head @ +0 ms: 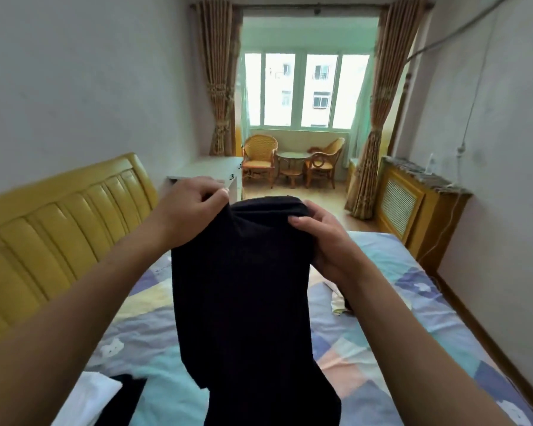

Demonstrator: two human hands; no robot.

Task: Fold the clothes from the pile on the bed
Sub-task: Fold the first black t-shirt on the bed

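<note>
While both arms reach forward over the bed (397, 302), the two hands hold a black garment (243, 296) up in the air by its top edge. The left hand (191, 207) pinches the left corner of that edge, fingers curled round the cloth. The right hand (323, 241) grips the right corner, thumb on the near side and fingers behind the cloth. The garment hangs straight down between the forearms, its lower end reaching the bottom of the view above the patchwork bedcover. More clothes lie on the bed: a white item (90, 395) and a dark item (123, 401) at lower left, and a light-coloured item (337, 302) partly hidden behind the right wrist. A yellow padded headboard (59, 235) stands along the left side.
</note>
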